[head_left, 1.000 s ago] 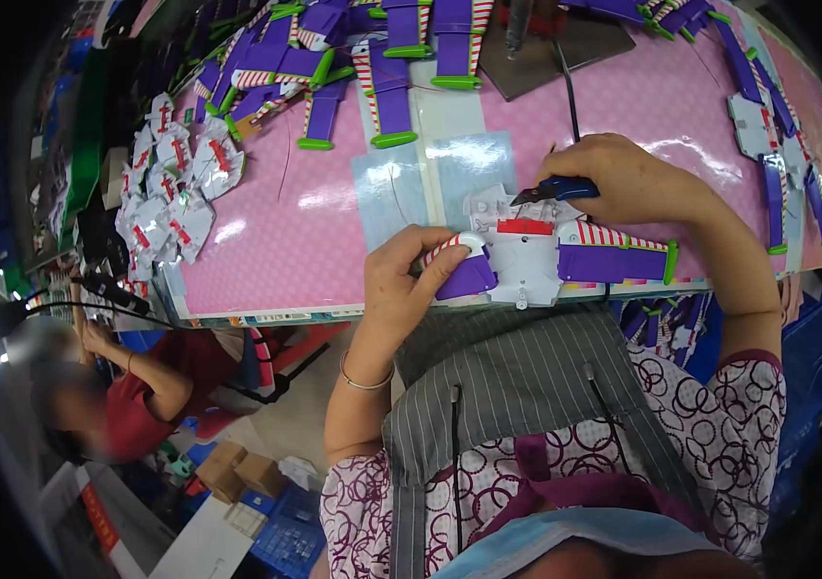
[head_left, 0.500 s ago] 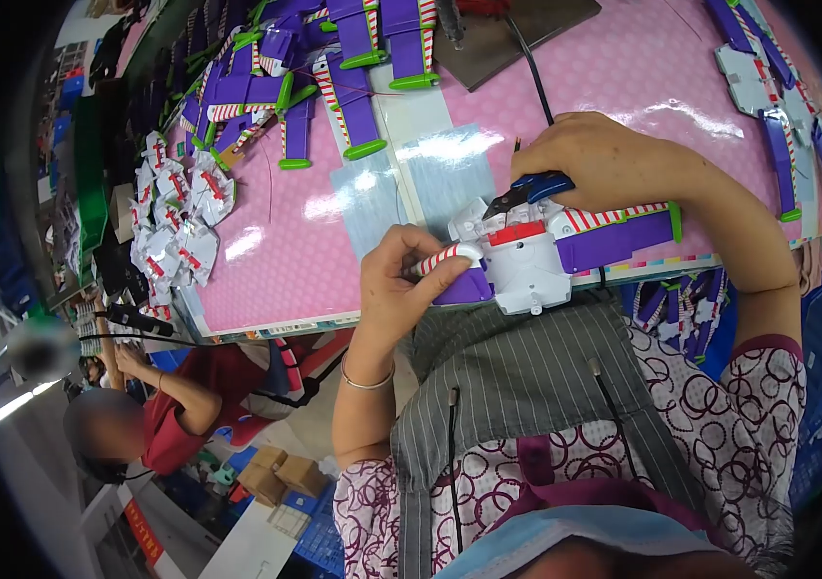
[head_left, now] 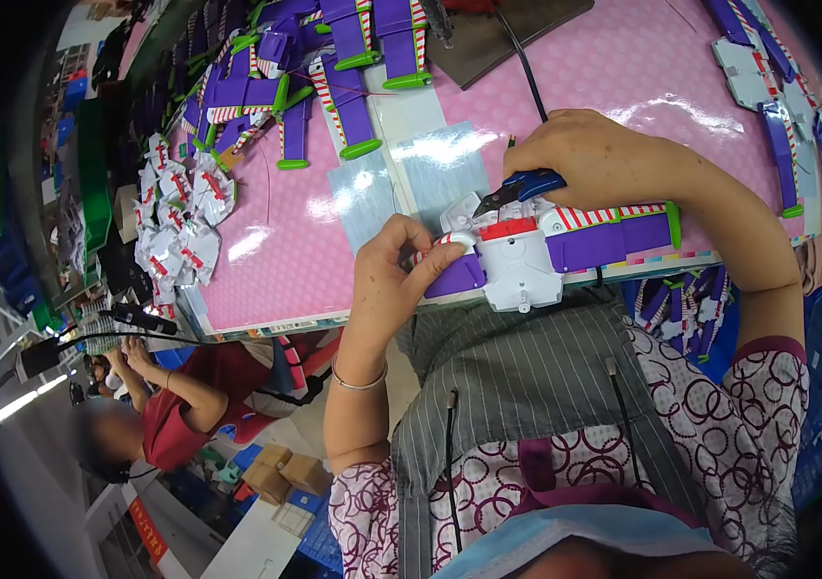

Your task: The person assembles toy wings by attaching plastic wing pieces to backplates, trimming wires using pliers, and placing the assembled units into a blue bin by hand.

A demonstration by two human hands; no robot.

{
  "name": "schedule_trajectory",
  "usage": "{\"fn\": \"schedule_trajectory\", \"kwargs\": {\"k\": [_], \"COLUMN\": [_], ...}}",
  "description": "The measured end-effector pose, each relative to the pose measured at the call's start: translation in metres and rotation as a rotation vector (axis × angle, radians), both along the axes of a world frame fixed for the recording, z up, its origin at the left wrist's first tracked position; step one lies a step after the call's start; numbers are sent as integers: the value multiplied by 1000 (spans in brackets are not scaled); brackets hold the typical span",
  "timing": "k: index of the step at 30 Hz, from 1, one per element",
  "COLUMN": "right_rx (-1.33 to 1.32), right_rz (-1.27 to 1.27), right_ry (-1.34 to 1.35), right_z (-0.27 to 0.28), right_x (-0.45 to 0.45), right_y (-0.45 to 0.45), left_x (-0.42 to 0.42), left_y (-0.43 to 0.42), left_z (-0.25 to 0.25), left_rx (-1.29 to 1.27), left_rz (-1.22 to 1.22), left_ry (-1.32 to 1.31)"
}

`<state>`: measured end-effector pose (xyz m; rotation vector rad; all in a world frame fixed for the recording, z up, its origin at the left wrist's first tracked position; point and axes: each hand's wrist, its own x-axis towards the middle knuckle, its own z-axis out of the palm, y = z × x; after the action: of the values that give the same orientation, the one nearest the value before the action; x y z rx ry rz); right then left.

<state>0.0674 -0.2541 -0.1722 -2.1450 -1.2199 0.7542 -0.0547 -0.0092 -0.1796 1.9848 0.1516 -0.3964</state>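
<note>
A white plastic toy wing pack (head_left: 523,278) with a red strip and purple wings lies at the table's near edge. My left hand (head_left: 395,275) pinches its left wing (head_left: 456,277), thumb on top and fingers behind. My right hand (head_left: 614,162) is closed around blue-and-black hand cutters (head_left: 533,183). Their dark jaws point left and rest over the pack's upper part, just above the red strip. The right wing (head_left: 614,241), with red-and-white stripes and a green tip, extends below my right wrist. What the jaw tips touch is too small to tell.
Purple wings (head_left: 339,106) with green tips are heaped at the back left. White body pieces (head_left: 177,227) are piled at the left edge. Another winged pack (head_left: 753,77) lies far right. A black cable (head_left: 525,63) runs beside a dark board (head_left: 507,43). A co-worker (head_left: 189,400) sits left.
The wing pack and both my hands have shifted slightly left. My left fingers curl a little more over the left wing. The co-worker's hands have moved.
</note>
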Motion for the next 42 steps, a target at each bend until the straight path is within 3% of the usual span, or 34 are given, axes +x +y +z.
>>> {"fn": "schedule_trajectory", "kwargs": {"k": [3, 5, 7, 10, 12, 14, 15, 17, 18, 19, 22, 23, 25, 32, 37, 42], "right_rx": [-25, 4, 33, 144, 135, 142, 129, 79, 71, 47, -110, -116, -52, -98, -187, -121], "right_rz": [-94, -139, -186, -281, -295, -282, -268, -151, -129, -133, -169, -183, -113, -6, 100, -21], "right_ry": [164, 140, 108, 299, 365, 404, 400, 144, -83, -95, -494, -490, -751, -900, -674, -596], "right_z": [7, 10, 13, 22, 17, 16, 18, 26, 26, 28, 34, 34, 33, 40, 56, 19], "right_x": [-1, -1, 1, 5, 0, -8, -9, -11, -10, -8, -7, -8, -8, -5, -3, 10], "right_y": [1, -4, -9, -7, -2, 0, 1, -1, -6, -11, -16, -15, -12, 4, 0, -7], "left_x": [1, -1, -12, -53, -57, -50, -41, -24, -19, -15, -10, -9, -9, -13, -10, 11], "left_y": [0, 14, 25, 52, 22, -20, -34, -53, -57, -59, -63, -63, -65, -62, -63, -56], "left_z": [4, -5, -2, 1, -5, -12, -10, -10, -12, -14, -12, -11, -11, -15, -11, -7], "left_rx": [109, 415, 112, 103, -438, -892, -904, -1109, -1136, -1115, -1101, -1098, -1113, -1084, -1070, -1023], "left_rz": [-10, 270, 669, 541, 333, 391, 405, 529, 522, 463, 400, 414, 399, 407, 474, 482], "left_ry": [-68, -577, -707, -298, -89, 28, 19, 182, 179, 169, 172, 169, 151, 137, 118, 129]}}
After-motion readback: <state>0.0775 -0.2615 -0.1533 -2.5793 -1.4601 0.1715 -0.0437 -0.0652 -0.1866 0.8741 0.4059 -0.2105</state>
